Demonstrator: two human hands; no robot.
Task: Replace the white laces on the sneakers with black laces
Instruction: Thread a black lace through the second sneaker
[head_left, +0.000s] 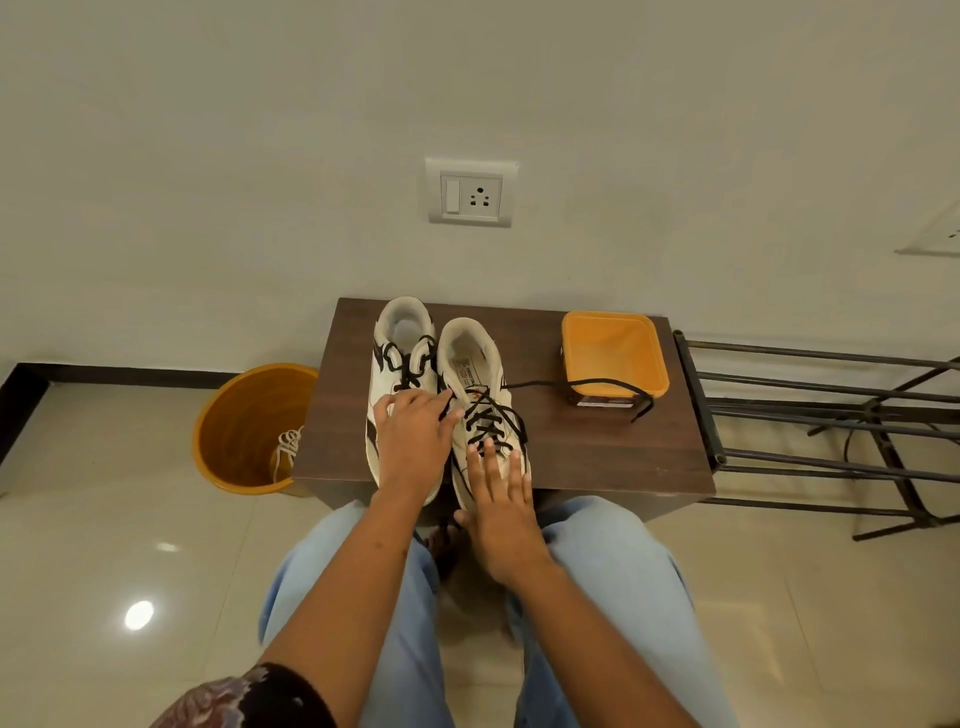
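There is one view only, a wide-angle camera worn on the person's head. It looks forward and steeply down over the lap, close above the hands and the small tabletop (597, 457), which sits at mid-frame. It faces a wall (260, 156) with a socket (471, 193) straight ahead. The wide lens bends the floor (104, 545) and edges outward. No second view shares the scene.
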